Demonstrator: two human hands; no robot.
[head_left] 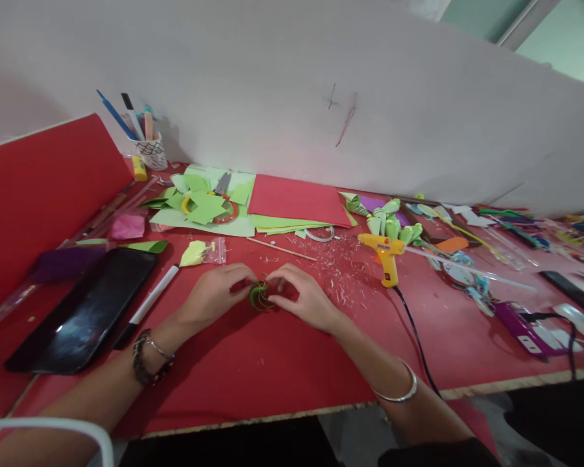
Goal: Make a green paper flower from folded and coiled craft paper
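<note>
Between my two hands, low over the red table, is a small green curled paper piece (259, 296) with thin curved strips. My left hand (220, 293) pinches its left side with thumb and fingertips. On the opposite side, the fingers of my right hand (304, 296) are bent around its edge and also hold it. The fingertips partly cover the piece, so its full shape is hidden. A thin wooden stick (281, 249) lies just beyond my hands, and small paper scraps (338, 272) are scattered to the right of them.
A yellow glue gun (387, 257) with a black cord lies at right, near rolled green paper pieces (392, 224). A dark tablet (85, 311) and a white marker (154, 295) rest at left. Red sheets (296, 200), cut green paper (207, 207) and a pen cup (150, 152) are along the wall.
</note>
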